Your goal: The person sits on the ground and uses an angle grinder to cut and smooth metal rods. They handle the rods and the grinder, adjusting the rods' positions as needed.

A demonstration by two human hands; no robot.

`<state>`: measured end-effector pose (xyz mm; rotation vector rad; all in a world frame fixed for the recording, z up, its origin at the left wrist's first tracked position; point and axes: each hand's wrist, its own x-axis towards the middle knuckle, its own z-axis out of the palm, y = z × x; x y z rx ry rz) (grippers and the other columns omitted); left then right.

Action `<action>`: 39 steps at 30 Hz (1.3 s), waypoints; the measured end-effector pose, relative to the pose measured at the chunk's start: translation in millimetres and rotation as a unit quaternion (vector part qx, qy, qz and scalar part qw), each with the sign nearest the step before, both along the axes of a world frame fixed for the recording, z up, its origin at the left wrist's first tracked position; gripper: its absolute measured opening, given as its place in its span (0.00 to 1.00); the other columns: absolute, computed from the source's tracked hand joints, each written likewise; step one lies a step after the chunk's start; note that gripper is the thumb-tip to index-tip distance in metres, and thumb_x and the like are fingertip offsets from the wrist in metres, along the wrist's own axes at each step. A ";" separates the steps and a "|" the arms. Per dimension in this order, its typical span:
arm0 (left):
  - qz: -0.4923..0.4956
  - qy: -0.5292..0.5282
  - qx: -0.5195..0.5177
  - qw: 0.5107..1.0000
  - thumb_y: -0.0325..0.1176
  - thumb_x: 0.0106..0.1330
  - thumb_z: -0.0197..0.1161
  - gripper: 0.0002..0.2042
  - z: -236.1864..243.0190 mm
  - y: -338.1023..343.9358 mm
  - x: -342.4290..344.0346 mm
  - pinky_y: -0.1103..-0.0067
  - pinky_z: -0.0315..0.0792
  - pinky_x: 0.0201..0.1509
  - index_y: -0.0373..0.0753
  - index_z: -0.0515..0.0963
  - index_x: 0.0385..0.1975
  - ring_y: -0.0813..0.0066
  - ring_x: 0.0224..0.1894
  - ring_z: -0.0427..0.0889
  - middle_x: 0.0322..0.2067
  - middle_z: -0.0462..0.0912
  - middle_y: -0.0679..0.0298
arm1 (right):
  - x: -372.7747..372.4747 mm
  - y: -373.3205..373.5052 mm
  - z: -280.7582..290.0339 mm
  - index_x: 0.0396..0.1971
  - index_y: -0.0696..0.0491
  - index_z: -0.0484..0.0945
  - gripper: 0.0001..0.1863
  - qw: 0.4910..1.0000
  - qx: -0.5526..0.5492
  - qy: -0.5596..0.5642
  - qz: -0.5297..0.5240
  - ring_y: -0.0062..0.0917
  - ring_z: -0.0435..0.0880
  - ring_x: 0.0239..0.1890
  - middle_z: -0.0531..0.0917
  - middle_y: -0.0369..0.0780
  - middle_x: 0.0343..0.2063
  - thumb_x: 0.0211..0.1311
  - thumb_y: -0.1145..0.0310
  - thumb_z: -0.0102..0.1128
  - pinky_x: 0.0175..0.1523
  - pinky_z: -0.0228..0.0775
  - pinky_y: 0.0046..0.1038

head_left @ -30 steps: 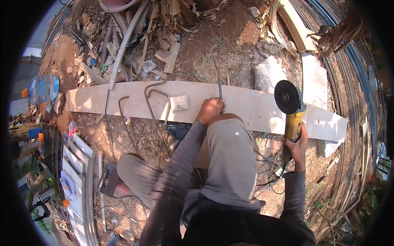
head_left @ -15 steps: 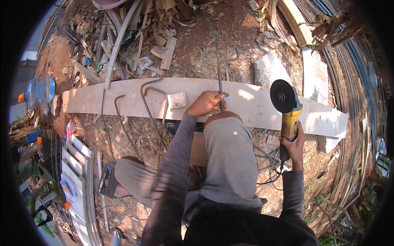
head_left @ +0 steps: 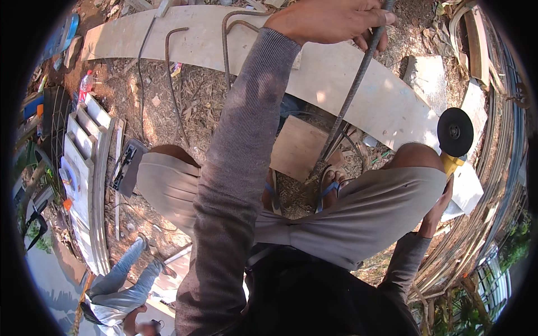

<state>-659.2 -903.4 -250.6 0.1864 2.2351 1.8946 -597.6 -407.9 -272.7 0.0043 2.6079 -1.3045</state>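
My left hand [head_left: 336, 22] reaches far forward at the top, fingers closed round a ribbed steel rod [head_left: 358, 81]. The rod slants down to the ground near my right sandalled foot [head_left: 330, 187], beside a square wooden block [head_left: 298, 148]. Its top end runs out of the picture. Beyond my right knee, my right hand [head_left: 440, 201] grips an angle grinder [head_left: 451, 163], yellow-bodied with a black disc [head_left: 455, 132]. The knee and thigh partly cover that hand and tool. Hooked steel rods [head_left: 171, 75] lean on the long pale board [head_left: 386, 106] to the left.
Stacked white-edged boards [head_left: 84, 162] stand at the left, near a red-capped bottle [head_left: 86, 84]. A dark case [head_left: 130, 168] lies by my left knee. Another person [head_left: 120, 285] is at the lower left. Long poles [head_left: 485, 185] line the right side.
My left hand has lifted forward with the rod, whose lower end now shows down between my feet. My right knee has swung outward, and the grinder is farther right. The view has tilted down.
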 end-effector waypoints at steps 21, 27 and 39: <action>0.009 -0.058 -0.291 0.955 0.43 0.72 0.61 0.12 -125.6 147.3 94.0 0.60 0.77 0.42 0.42 0.79 0.44 0.50 0.38 0.86 0.35 0.85 0.53 | -2.8 -30.7 4.4 0.60 0.58 0.72 0.37 0.998 -0.040 -0.047 -0.031 0.21 0.81 0.37 0.82 0.36 0.37 0.45 0.70 0.71 0.48 0.77 0.26; 0.215 -0.095 -0.348 0.908 0.45 0.72 0.66 0.13 -92.5 55.3 96.3 0.66 0.79 0.33 0.40 0.83 0.35 0.65 0.26 0.87 0.21 0.85 0.59 | 3.1 -39.5 9.5 0.56 0.57 0.74 0.32 0.995 -0.086 -0.035 -0.034 0.20 0.82 0.39 0.82 0.36 0.38 0.47 0.74 0.71 0.47 0.77 0.26; 0.240 -0.086 0.053 0.965 0.32 0.76 0.64 0.11 42.4 173.1 163.6 0.79 0.80 0.45 0.30 0.77 0.49 0.76 0.39 0.86 0.38 0.86 0.59 | -10.1 -87.1 49.8 0.60 0.59 0.70 0.31 0.949 -0.297 -0.086 -0.055 0.25 0.86 0.43 0.83 0.40 0.43 0.56 0.72 0.70 0.50 0.79 0.28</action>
